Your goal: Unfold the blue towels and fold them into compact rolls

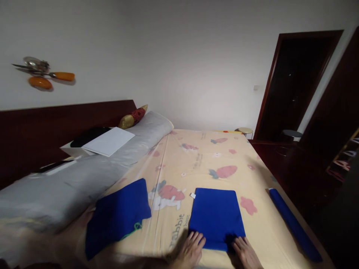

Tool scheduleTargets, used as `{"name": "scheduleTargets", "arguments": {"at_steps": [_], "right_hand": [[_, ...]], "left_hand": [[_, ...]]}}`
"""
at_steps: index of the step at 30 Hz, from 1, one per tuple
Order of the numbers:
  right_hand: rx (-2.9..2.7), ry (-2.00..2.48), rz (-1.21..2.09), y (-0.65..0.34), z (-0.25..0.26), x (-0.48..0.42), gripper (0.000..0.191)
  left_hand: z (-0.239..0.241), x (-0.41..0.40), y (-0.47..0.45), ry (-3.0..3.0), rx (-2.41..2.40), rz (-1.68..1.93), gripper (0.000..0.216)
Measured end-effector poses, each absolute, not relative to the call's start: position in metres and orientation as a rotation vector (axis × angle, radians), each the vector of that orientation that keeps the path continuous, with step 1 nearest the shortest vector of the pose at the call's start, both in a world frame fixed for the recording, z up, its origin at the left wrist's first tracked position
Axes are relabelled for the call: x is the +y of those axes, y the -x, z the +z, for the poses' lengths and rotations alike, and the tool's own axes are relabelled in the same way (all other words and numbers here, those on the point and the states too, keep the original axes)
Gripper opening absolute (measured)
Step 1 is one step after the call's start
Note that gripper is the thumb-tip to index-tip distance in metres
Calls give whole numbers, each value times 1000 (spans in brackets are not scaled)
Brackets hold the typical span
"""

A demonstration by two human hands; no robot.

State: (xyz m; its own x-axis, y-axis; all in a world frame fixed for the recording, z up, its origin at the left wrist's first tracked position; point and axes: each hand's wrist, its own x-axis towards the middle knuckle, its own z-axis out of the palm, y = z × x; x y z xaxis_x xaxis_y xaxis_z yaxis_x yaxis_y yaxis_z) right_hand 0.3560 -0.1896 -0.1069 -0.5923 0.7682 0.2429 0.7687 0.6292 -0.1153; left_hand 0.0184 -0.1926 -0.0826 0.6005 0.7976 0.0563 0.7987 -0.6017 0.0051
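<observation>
A folded blue cloth [217,216] lies flat on the bed in front of me, a small white tag [193,195] sticking out at its far left corner. At its near left corner, my left hand [191,249] has its fingers curled over the edge. My right hand [245,252] grips the near right corner the same way, and the cloth looks dark and bunched beside its fingers. To the left lies another blue cloth piece [117,215] with a green cord [133,231] trailing from its edge.
A long blue roll [294,224] lies along the bed's right edge. The bed sheet [199,168] has carrot and rabbit prints. Grey bedding [92,179] runs along the headboard [64,116], with a white box lid [110,141] and a red-gold cushion [134,117] on it. Stools [245,130] stand beyond.
</observation>
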Motion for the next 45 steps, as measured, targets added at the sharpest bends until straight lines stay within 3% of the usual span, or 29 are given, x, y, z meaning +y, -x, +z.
{"name": "scheduleTargets", "arguments": {"at_steps": [7, 14, 18, 23, 31, 36, 38, 41, 45], "right_hand": [[-2604, 1165, -74, -358, -98, -192, 37], [-2356, 1352, 127, -354, -82, -190, 28], [-2197, 1460, 336, -354, -72, -191, 28], [-2157, 1523, 411, -364, -70, -186, 22], [-2157, 1668, 506, -385, -83, -174, 25], [-2232, 1616, 475, -383, -80, -173, 21], [-2287, 1554, 343, -374, -81, -172, 29], [-2426, 1333, 124, -356, -86, -176, 43], [-2611, 1017, 151, -331, -93, -185, 55]], "left_hand": [[-66, -193, -18, 2882, -1459, -52, 62], [-40, -183, -11, 2872, -1698, -252, 24], [-32, -171, -2, 2794, -2057, -406, 29], [-32, -157, 14, 2770, -2292, -353, 15], [-34, -147, 29, 2991, -2398, -82, 25], [-26, -153, 27, 2957, -2294, -94, 14], [-28, -160, 17, 2839, -2205, -189, 20], [-40, -171, -5, 2722, -1917, -160, 47], [-65, -187, -38, 2923, -1361, -139, 69]]}}
